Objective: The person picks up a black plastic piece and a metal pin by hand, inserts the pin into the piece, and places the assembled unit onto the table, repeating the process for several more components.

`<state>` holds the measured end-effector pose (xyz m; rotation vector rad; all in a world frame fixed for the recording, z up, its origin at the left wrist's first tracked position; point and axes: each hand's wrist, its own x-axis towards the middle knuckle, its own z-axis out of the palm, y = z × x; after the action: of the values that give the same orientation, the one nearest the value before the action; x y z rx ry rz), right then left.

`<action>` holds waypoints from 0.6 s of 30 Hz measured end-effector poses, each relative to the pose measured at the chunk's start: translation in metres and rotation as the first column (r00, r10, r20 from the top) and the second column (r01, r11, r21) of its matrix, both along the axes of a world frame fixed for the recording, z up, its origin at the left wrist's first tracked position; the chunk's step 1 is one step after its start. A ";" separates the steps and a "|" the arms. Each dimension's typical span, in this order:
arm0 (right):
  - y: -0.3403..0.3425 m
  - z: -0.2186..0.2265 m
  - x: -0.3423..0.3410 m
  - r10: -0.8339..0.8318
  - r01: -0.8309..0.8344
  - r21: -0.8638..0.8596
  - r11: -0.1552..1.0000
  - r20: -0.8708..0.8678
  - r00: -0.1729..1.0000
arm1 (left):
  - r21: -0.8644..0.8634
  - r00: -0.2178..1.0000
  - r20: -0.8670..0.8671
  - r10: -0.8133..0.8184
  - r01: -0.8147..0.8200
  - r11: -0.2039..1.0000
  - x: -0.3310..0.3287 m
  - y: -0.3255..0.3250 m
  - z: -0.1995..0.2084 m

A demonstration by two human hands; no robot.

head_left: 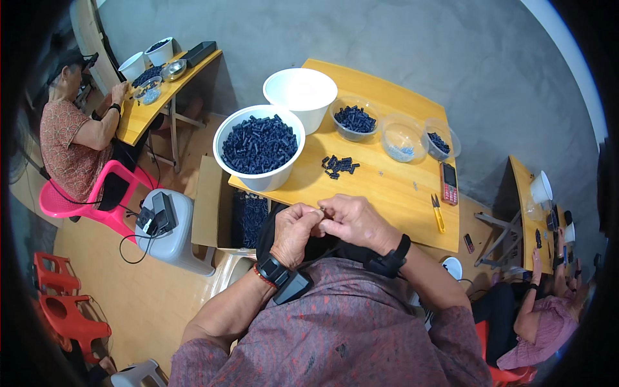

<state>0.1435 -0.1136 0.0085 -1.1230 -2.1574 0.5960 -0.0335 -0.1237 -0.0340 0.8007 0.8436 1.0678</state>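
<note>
Head view: left hand (294, 229) curled, thumb and fingertips pinched closed on a tiny dark piece (322, 209); right hand (353, 220) likewise pinched closed, fingertips meeting the left's at the same piece. Almost wholly hidden by skin, too small to make out in shape; nearer the body than the filled white bucket (264, 182) and to its right.

Inside that bucket, a heap of short, stubby black pieces (259, 143), matte and roughly cylindrical. Right of the bucket, a loose scatter of similar black pieces (340, 166). Just behind it, a second white bucket (303, 87), smooth and round-rimmed. Farther right of the bucket, in clear thin plastic: a bowl (353, 135) of black pieces, a tub (401, 129) with small pale-blue bits, another tub (436, 125) of black pieces. Well right of the bucket, a red-and-black keypad phone (449, 184) and yellow-handled snips (438, 214).

Under the bucket, a yellow wood-grained table (393, 200); below and left, an open cardboard box (207, 206). Left of the bucket, a grey plastic stool (184, 213) on tan flooring (142, 284), and a seated co-worker (74, 138) at another table (138, 119). Beyond the bucket, a mottled grey wall (400, 51).
</note>
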 end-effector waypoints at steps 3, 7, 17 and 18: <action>0.022 0.002 0.014 -0.212 0.156 -0.318 0.935 -0.147 0.966 | -0.130 0.932 -0.040 0.361 -0.363 0.923 0.002 -0.001 0.005; 0.056 -0.006 0.029 -0.281 0.280 -0.026 0.960 -0.113 0.953 | -0.330 0.797 0.084 0.598 -0.543 0.772 -0.011 0.013 -0.009; 0.071 -0.011 0.025 -0.245 0.231 0.147 0.962 0.085 0.966 | -0.490 0.588 -0.040 0.808 -0.716 0.497 -0.048 0.051 -0.031; 0.071 -0.011 0.025 -0.248 0.234 0.141 0.962 0.089 0.965 | -0.481 0.579 -0.049 0.814 -0.728 0.489 -0.048 0.052 -0.030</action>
<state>0.1688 -0.0425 -0.0021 -1.3459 -2.0706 0.2879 -0.0814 -0.0722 -0.0642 -0.1669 1.2853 1.6246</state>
